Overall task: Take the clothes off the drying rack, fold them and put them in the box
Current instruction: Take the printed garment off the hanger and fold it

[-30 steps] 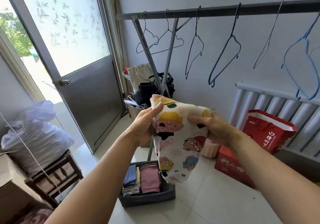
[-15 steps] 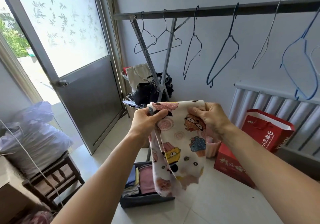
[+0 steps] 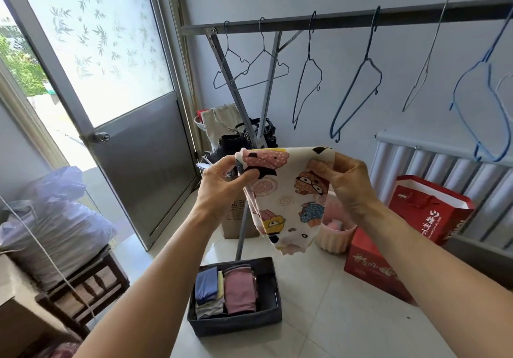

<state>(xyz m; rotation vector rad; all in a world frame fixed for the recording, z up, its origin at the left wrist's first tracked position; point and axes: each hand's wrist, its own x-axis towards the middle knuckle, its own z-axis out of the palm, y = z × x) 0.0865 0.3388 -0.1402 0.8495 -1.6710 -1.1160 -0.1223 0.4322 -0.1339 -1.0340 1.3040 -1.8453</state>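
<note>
A: Both hands are up in front of the drying rack [image 3: 347,20]. What have they got?

B: A small patterned garment [image 3: 286,199], white with cartoon cupcakes. The left hand [image 3: 222,183] pinches its top left corner, thumb and curled fingers closed on the fabric. The right hand [image 3: 344,183] grips the top right corner, fingers curled round the edge.

A: So it hangs between them?

B: Yes, doubled over, hanging down and narrowing towards the bottom, held in the air above the floor.

A: And the box [image 3: 236,323]?

B: On the tiles below, well under the garment. Folded clothes lie inside: a blue piece [image 3: 206,281] on the left, a pink one [image 3: 240,292] beside it.

A: The rack itself?

B: Only bare wire hangers [image 3: 358,80] along the bar
</note>
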